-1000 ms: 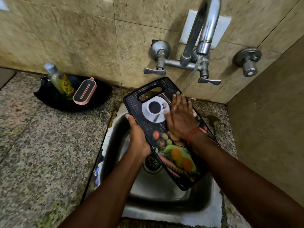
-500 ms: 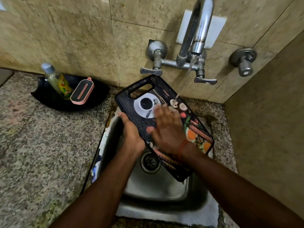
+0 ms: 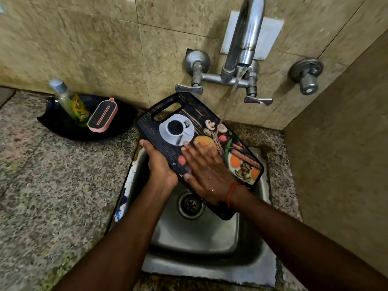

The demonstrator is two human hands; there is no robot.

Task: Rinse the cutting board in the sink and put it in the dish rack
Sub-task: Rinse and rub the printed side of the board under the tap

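Observation:
A black cutting board (image 3: 178, 127) printed with a coffee cup and vegetables is held tilted over the steel sink (image 3: 201, 234), handle end up toward the wall. My left hand (image 3: 159, 164) grips its left edge. My right hand (image 3: 207, 171) lies flat on the printed face, fingers spread, wet. Water runs from the tap (image 3: 243, 38) and lands on the board's upper right part. The board's lower end is hidden behind my right wrist. No dish rack is in view.
A black tray (image 3: 63, 124) on the granite counter (image 3: 52, 196) at the left holds a dish-soap bottle (image 3: 67, 99) and a pink-edged scrubber (image 3: 102, 115). Tap levers (image 3: 189, 89) stick out of the tiled wall just above the board. A side wall closes in on the right.
The board has swung so its lower end points more to the right. My right hand has slid from the upper right of the board down and left across its face. The water now hits the board.

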